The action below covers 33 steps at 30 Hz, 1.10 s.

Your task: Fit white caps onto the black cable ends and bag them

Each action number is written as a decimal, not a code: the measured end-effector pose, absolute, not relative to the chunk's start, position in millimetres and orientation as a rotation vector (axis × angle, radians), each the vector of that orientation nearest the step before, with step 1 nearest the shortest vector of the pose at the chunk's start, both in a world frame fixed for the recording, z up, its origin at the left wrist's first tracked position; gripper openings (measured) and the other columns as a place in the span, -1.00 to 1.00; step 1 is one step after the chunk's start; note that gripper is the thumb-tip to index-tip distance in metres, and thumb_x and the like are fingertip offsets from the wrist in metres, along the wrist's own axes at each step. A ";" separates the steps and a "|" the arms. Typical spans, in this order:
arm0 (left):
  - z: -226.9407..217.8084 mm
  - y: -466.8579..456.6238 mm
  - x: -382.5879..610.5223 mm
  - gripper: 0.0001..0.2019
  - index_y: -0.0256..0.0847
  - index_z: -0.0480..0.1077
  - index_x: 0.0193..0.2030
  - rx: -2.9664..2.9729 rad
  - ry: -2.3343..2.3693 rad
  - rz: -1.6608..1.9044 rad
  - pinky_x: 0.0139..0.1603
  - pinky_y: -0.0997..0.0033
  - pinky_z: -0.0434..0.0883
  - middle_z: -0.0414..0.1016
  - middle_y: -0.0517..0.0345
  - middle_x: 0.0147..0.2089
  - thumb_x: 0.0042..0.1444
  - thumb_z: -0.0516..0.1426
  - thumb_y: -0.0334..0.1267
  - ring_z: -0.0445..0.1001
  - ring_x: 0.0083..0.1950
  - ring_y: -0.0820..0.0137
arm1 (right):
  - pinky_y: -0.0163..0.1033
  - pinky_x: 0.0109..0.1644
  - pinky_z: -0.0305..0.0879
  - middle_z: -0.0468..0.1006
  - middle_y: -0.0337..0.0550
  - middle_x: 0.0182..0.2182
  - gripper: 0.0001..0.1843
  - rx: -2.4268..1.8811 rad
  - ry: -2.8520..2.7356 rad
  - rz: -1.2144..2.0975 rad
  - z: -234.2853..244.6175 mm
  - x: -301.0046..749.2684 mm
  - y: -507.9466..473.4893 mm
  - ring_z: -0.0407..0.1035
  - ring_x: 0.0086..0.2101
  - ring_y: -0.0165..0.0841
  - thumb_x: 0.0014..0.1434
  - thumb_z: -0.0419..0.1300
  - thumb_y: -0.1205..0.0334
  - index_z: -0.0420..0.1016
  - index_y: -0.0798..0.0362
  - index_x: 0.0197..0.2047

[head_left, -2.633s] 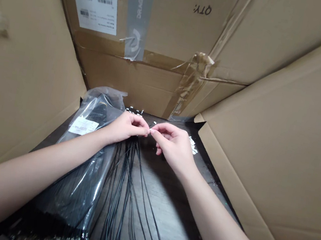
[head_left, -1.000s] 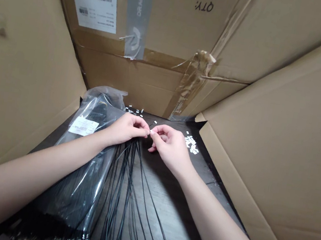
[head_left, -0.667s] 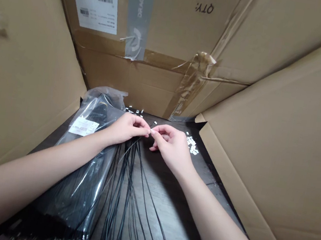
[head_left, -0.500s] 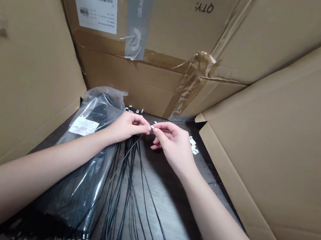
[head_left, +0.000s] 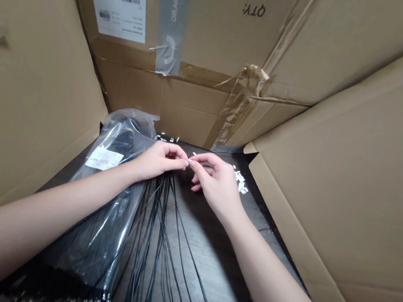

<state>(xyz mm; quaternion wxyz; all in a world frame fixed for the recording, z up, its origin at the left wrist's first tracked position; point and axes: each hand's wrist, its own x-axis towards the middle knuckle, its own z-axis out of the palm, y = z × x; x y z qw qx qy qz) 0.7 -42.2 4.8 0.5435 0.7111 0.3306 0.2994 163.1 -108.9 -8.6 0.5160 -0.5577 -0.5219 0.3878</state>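
Observation:
My left hand [head_left: 163,161] and my right hand [head_left: 216,179] meet fingertip to fingertip above the dark table. Pinched between the right thumb and index finger is a small white connector [head_left: 190,160], mostly covered by the fingertips. The left thumb and index finger are also closed in a pinch, on what appears to be the end of a thin black cable, its tip hidden. Below the hands, a loose bunch of black cables [head_left: 150,245] fans out towards the near edge. More small white connectors [head_left: 241,183] lie in a pile behind my right hand.
A clear plastic bag [head_left: 98,221] full of black cables lies at the left, under my left forearm. Several white pieces [head_left: 167,139] are scattered at the back. Cardboard walls stand left [head_left: 23,92], behind [head_left: 193,104] and right [head_left: 366,172] of the dark tabletop [head_left: 209,244].
My fingertips have drawn closer together, and less of the white connector shows between them. The thin cable trailing below my left hand is harder to see now. The view shifted slightly.

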 end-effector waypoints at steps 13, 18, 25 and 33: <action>5.1 -41.1 0.0 -0.84 -0.30 0.52 -0.46 1.632 0.785 0.677 -0.21 0.40 0.38 0.55 0.14 -0.45 -0.07 0.30 -0.23 0.46 -0.37 0.43 | -0.30 -0.58 0.47 0.51 -0.19 -0.51 -0.71 -1.295 -1.283 0.950 -6.6 161.6 -111.7 0.36 -0.57 -0.43 0.06 0.29 0.05 0.53 0.11 -0.26; 4.9 -40.2 -0.9 -0.86 -0.29 0.51 -0.48 1.646 0.774 0.651 -0.20 0.41 0.37 0.55 0.15 -0.47 -0.06 0.28 -0.24 0.45 -0.38 0.44 | -0.29 -0.61 0.44 0.53 -0.13 -0.46 -0.74 -1.321 -1.340 0.801 -11.6 161.7 -110.6 0.36 -0.59 -0.42 0.07 0.28 0.08 0.59 0.12 -0.32; 6.4 -40.2 0.2 -0.87 -0.28 0.51 -0.51 1.661 0.785 0.648 -0.20 0.40 0.37 0.54 0.16 -0.47 -0.08 0.26 -0.25 0.45 -0.38 0.44 | -0.30 -0.62 0.44 0.55 -0.09 -0.34 -0.80 -1.282 -1.409 0.691 -12.9 162.4 -111.2 0.35 -0.56 -0.44 0.10 0.25 0.14 0.62 0.09 -0.33; 2.0 -40.4 0.8 -0.87 -0.29 0.53 -0.49 1.673 0.830 0.744 -0.26 0.42 0.38 0.55 0.16 -0.47 -0.11 0.29 -0.26 0.46 -0.41 0.45 | -0.31 -0.58 0.46 0.53 -0.15 -0.46 -0.73 -1.335 -1.325 0.872 -5.9 160.6 -111.7 0.38 -0.54 -0.41 0.11 0.24 0.08 0.56 0.12 -0.27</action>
